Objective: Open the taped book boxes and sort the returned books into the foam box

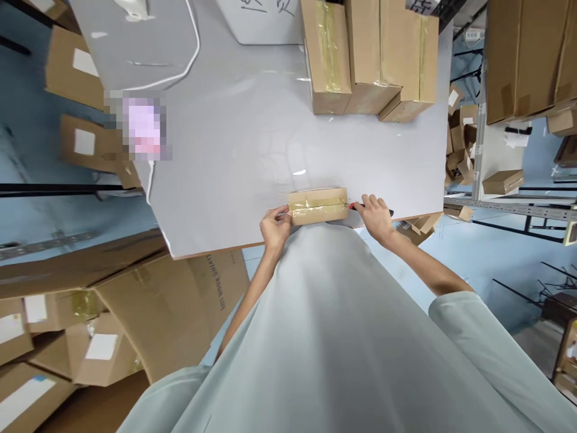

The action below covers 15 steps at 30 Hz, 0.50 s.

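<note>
**Q:** Entry one: where is the small box?
**A:** The small box (pixel 318 206) lies flat on the surface (pixel 234 150), at its near edge and just in front of my body. Clear tape runs lengthwise over its top.

**Q:** Left hand?
**A:** My left hand (pixel 274 227) is at the box's left end. Its fingers (pixel 282 211) are curled narrow and grip that end, pinning the box.

**Q:** Right hand?
**A:** My right hand (pixel 376 216) is just right of the box, its fingers closed around a red tool (pixel 354 206). The tip meets the box's right end at tape height. The blade is too small to make out.

**Q:** Step in hand?
**A:** My judgement: the tool is set at the start of the taped seam. I cannot tell if it has entered the tape.

**Q:** What does the next move call for?
**A:** A shallow, straight draw leftward along the seam, with the left hand bracing and kept off that line.

**Q:** Surroundings?
**A:** Larger boxes (pixel 360 60) stand well beyond the box. A white cable (pixel 192 57) lies beyond it to the left.
</note>
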{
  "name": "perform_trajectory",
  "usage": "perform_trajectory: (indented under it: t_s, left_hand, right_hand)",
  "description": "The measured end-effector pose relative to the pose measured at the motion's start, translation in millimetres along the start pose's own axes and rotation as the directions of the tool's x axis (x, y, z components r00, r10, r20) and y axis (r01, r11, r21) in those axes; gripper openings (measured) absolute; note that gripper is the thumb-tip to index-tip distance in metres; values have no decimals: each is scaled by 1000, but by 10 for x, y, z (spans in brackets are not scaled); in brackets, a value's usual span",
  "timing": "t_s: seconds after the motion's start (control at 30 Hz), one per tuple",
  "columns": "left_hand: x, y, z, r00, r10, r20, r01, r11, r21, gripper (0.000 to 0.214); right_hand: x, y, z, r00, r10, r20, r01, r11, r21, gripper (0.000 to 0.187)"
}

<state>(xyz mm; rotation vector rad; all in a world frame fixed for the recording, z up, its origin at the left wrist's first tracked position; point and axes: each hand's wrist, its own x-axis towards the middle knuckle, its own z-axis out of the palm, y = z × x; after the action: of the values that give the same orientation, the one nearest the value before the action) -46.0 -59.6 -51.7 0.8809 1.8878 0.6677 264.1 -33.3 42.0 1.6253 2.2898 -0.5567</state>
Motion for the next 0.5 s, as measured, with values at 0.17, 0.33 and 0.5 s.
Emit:
perform_trajectory:
  t_s: [0.17, 0.33, 0.5]
  left_hand:
    - [-33, 44, -67, 997, 68, -20, -64, 981, 186, 52]
    - [-20, 325, 96, 879, 435, 195, -476, 782, 402, 61]
    - [113, 651, 612, 695, 470, 544, -705, 596, 385, 67]
  right_hand:
    - [-138, 445, 124, 978, 209, 2, -204, 951, 232, 35]
    - [-99, 590, 471, 942, 335, 34, -266, 678, 686, 51]
    - [75, 299, 835, 911, 407, 63, -214, 336, 918, 54]
